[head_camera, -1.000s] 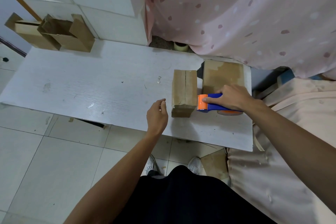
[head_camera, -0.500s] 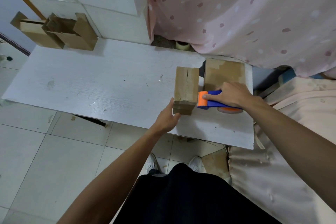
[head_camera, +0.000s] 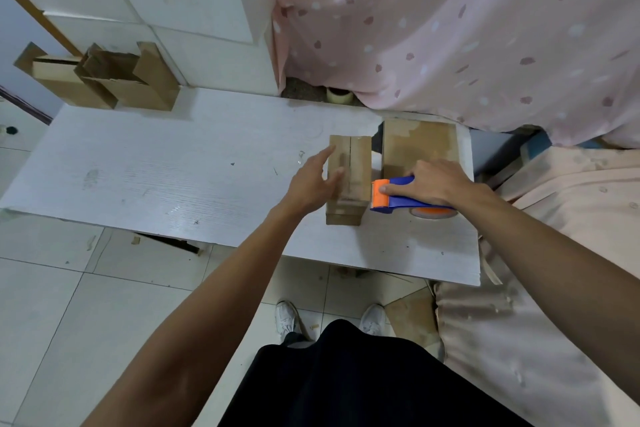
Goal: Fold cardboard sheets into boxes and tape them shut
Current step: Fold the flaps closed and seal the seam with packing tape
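Head view: in the last half second the left hand [head_camera: 313, 180] has moved from the box's near end onto its top. Its grip is open, with straight fingers lying on the left flap. The box [head_camera: 349, 177] sits toward the right end of the worktop [head_camera: 173, 166], close to the near edge. The right hand [head_camera: 436, 182] has a closed grip on the tape dispenser [head_camera: 391, 196], just beside the box's right side. The box is probably light and hollow, with walls that give under pressure, so it is best pressed flat or held by its long sides. It is brown and oblong, and its flaps meet at a centre seam.
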